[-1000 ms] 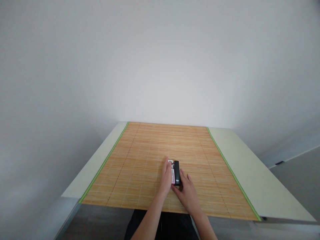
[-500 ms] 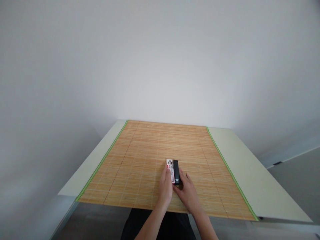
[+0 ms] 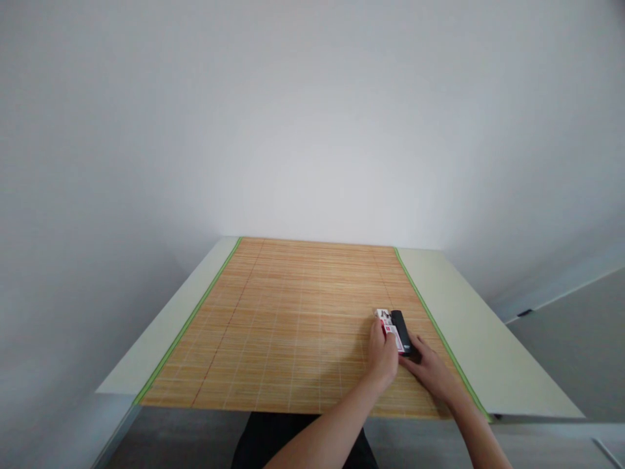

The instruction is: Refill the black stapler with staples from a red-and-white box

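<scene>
My left hand (image 3: 383, 352) is closed around the left side of a small white-and-red printed box (image 3: 394, 337), its thumb lying on top. Right beside this box is a long black stapler (image 3: 401, 331), side by side with it. My right hand (image 3: 430, 368) curls around the near right end of the stapler, thumb at its near end and fingers along its right side. Both things are over the right part of the bamboo mat (image 3: 283, 312). My fingers hide part of the box, and its underside cannot be seen.
The mat has green edging (image 3: 195, 312) and lies on a pale table (image 3: 488, 326) that shows at both sides. A white wall (image 3: 312, 130) rises behind the table. The table's front edge is close to my lap (image 3: 273, 433).
Both hands have moved to the right across the mat, with the box and stapler still side by side between them. The pair is now slightly turned, and the camera view has shifted a little.
</scene>
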A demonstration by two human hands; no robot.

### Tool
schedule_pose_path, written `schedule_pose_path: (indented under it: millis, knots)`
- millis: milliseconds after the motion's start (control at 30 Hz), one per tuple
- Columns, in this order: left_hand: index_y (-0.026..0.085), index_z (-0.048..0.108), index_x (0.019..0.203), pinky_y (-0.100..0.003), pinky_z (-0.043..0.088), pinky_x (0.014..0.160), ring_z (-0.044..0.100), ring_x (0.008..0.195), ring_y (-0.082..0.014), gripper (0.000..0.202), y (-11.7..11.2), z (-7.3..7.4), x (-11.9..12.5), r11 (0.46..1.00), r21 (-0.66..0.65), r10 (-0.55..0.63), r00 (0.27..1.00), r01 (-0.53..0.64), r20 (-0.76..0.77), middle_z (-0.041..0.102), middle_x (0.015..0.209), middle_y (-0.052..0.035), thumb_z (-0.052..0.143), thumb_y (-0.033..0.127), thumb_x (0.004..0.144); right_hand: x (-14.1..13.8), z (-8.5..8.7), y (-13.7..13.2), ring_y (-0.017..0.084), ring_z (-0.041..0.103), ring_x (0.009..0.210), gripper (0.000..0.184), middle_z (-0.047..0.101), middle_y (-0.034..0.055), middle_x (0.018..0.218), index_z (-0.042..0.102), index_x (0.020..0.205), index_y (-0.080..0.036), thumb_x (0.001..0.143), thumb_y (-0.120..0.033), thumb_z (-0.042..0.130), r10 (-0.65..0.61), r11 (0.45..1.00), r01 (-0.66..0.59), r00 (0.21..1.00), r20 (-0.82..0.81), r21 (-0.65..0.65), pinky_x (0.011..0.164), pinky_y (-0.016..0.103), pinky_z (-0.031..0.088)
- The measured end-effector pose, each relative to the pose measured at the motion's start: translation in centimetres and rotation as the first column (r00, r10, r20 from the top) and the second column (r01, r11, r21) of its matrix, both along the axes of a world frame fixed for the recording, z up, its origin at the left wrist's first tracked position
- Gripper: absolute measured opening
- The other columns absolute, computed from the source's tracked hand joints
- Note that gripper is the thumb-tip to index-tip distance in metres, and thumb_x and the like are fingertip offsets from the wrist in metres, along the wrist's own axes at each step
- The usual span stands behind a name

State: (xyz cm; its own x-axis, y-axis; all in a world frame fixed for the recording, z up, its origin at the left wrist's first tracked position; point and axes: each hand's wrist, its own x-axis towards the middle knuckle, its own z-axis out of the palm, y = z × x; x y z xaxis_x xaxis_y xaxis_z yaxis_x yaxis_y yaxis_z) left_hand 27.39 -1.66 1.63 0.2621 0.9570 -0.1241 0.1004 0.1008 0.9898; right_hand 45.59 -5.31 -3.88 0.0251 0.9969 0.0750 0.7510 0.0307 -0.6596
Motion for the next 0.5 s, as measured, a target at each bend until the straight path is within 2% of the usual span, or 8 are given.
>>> schedule_pose_path:
  millis: [100, 300, 500]
  knots:
    - [0.017, 0.052, 0.148, -0.04, 0.033, 0.12, 0.051, 0.139, -0.0289, 0.058, 0.2, 0.1, 0.5, 1.0, -0.015, 0.003, 1.0, -0.003, -0.02, 0.06, 0.145, -0.0156, 0.046, 0.016, 0.091, 0.9, -0.3, 0.0, 0.034, 0.051, 0.141, 0.073, 0.061, 0.0072, 0.148, 0.054, 0.15, -0.026, 0.084, -0.054, 0.067, 0.003, 1.0, -0.003, 1.0, 0.004, -0.002, 0.125, 0.051, 0.028]
    - [0.022, 0.056, 0.145, -0.042, 0.031, 0.121, 0.05, 0.139, -0.0299, 0.062, 0.8, -0.2, -0.2, 1.0, -0.001, -0.012, 0.998, 0.012, -0.057, 0.061, 0.144, -0.0129, 0.053, 0.013, 0.083, 0.6, -0.6, -0.2, 0.036, 0.047, 0.144, 0.076, 0.061, 0.0094, 0.148, 0.052, 0.152, -0.024, 0.085, -0.056, 0.067, -0.039, 0.999, 0.039, 0.999, -0.013, 0.01, 0.123, 0.05, 0.033]
    - [0.025, 0.062, 0.137, -0.045, 0.036, 0.117, 0.055, 0.133, -0.0315, 0.054, 1.7, -0.4, -0.5, 0.998, 0.018, -0.054, 0.996, 0.056, -0.076, 0.068, 0.133, -0.0111, 0.053, 0.016, 0.085, 0.0, 0.4, -0.4, 0.034, 0.064, 0.124, 0.071, 0.07, 0.0088, 0.132, 0.057, 0.148, -0.027, 0.082, -0.053, 0.069, -0.056, 0.998, 0.056, 0.998, -0.031, 0.009, 0.106, 0.044, 0.051]
